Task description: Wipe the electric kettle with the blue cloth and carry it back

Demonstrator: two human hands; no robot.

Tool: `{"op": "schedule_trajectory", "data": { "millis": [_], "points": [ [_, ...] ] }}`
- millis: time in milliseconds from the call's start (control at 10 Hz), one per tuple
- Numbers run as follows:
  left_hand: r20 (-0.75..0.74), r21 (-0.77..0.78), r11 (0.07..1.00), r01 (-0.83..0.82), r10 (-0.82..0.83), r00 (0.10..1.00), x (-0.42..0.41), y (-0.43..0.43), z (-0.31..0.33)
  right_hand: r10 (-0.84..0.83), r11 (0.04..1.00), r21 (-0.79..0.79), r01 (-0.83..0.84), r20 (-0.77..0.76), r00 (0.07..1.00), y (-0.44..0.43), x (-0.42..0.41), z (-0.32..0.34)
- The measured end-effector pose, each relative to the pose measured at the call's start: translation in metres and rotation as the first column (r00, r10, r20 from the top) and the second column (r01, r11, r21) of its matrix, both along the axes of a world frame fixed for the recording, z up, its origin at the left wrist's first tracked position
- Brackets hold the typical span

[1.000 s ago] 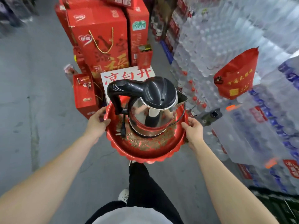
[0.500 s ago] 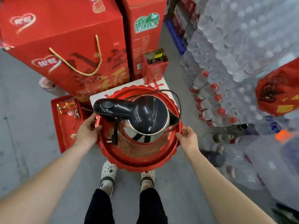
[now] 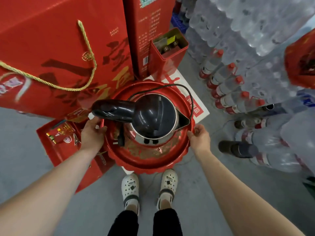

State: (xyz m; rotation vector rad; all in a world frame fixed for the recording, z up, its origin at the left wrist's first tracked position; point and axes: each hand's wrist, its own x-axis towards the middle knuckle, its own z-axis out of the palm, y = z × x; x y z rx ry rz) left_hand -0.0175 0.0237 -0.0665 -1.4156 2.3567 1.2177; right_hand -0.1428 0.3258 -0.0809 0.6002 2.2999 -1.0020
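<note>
A steel electric kettle (image 3: pixel 153 116) with a black lid and black handle stands upright in a round red tray (image 3: pixel 150 159). Its black cord and plug (image 3: pixel 120 138) lie in the tray. My left hand (image 3: pixel 92 133) grips the tray's left rim, under the kettle's handle. My right hand (image 3: pixel 198 136) grips the right rim, just below the spout. The tray sits low, over a white sign with red characters (image 3: pixel 192 97). No blue cloth is in view.
Big red gift boxes (image 3: pixel 59 53) stand at the left and back, with a small open red box (image 3: pixel 168 50) behind the tray. A flat red box (image 3: pixel 59 138) lies at the left. Stacked water bottles (image 3: pixel 247 48) fill the right. My white shoes (image 3: pixel 148 186) stand on grey floor.
I have stepped closer and bent down, and the tray with the kettle has come lower, now over the white sign by the red boxes. Both hands keep their hold on the rim.
</note>
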Motion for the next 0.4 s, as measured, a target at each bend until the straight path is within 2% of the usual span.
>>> {"op": "schedule_trajectory", "data": {
  "millis": [200, 300, 400],
  "points": [
    [-0.004, -0.004, 0.995, 0.099, -0.099, 0.995, 0.004, -0.007, -0.003, 0.0, 0.999, -0.034, 0.0, -0.007, 1.0, 0.0, -0.003, 0.018],
    [0.004, 0.021, 0.992, 0.126, -0.127, 0.992, 0.003, -0.008, 0.004, -0.071, 0.997, -0.047, 0.06, -0.301, 0.951, 0.0, -0.01, 0.055],
    [-0.032, 0.012, 0.998, 0.066, -0.065, 0.997, 0.014, -0.011, 0.014, -0.307, 0.948, -0.295, 0.122, -0.739, 0.6, 0.007, -0.036, 0.135]
  ]
}}
